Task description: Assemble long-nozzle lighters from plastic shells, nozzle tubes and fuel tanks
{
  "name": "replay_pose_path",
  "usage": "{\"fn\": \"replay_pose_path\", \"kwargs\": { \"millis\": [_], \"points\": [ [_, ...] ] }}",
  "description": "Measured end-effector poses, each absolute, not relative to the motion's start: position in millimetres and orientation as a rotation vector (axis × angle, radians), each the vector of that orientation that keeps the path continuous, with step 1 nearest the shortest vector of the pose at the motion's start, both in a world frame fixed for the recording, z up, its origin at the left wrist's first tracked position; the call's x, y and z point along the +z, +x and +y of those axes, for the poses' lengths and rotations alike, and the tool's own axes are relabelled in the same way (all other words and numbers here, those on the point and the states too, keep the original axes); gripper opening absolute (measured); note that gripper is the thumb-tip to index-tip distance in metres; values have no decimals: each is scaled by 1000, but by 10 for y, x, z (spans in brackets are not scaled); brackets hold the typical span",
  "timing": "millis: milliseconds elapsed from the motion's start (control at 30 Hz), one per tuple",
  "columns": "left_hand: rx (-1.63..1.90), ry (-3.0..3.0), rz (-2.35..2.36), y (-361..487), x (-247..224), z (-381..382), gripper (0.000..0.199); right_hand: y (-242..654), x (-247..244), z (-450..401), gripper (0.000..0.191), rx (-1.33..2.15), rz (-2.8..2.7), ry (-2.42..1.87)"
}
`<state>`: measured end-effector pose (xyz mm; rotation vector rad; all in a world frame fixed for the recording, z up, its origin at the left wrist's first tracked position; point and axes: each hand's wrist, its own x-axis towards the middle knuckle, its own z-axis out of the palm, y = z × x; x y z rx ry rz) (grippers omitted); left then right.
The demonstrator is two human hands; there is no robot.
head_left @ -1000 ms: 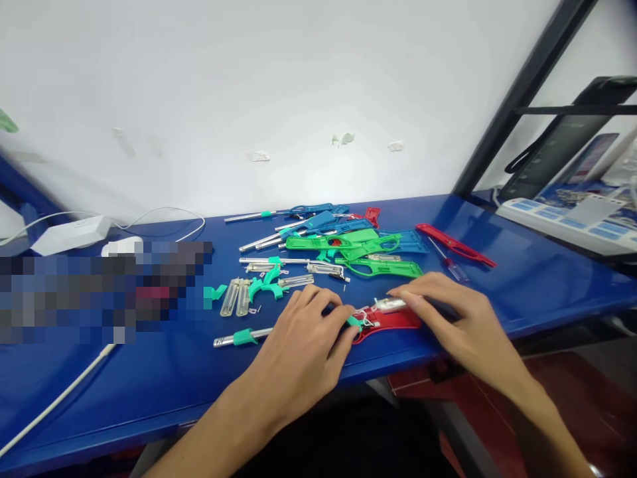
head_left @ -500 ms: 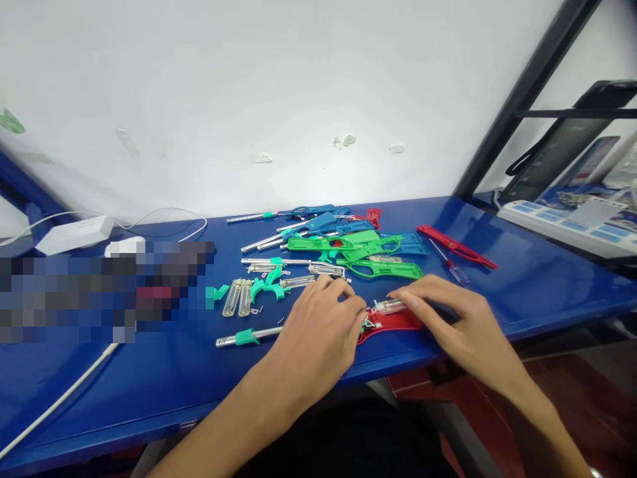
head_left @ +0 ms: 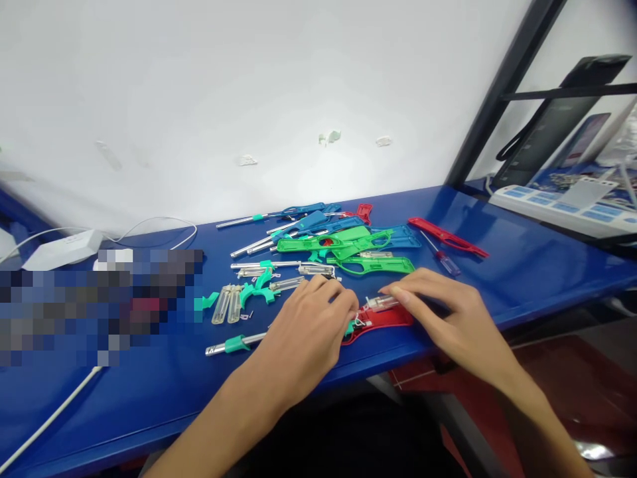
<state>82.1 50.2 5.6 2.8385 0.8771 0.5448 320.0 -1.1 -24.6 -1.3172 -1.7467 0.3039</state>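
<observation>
My right hand pinches a clear plastic tube between thumb and fingers, just above a red plastic shell near the table's front edge. My left hand is closed over the left part of that red shell; its fingertips are at a small teal piece and white wires. A metal rod with a teal clip sticks out to the left from beneath my left hand. Two clear tubes and teal triggers lie behind it.
Behind my hands lie green shells, blue shells with metal rods, and a red shell beside a screwdriver. A power strip stands at the right; a white box and cables are at the left.
The camera view has shifted slightly, moving the table items left in the picture. Both hands keep nearly the same hold, with the clear tube still above the red shell.
</observation>
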Motion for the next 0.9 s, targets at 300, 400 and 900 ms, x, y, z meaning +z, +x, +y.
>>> {"fn": "replay_pose_path", "kwargs": {
  "millis": [300, 400, 900],
  "points": [
    [477, 3151, 731, 745, 98, 518, 28, 3198, -252, -13, 16, 309, -1748, -1310],
    [482, 3152, 740, 726, 131, 529, 32, 3195, -251, -13, 16, 308, -1746, -1312],
    [381, 3184, 714, 740, 182, 482, 39, 3176, -202, -22, 20, 314, -1754, -1343]
  ]
}}
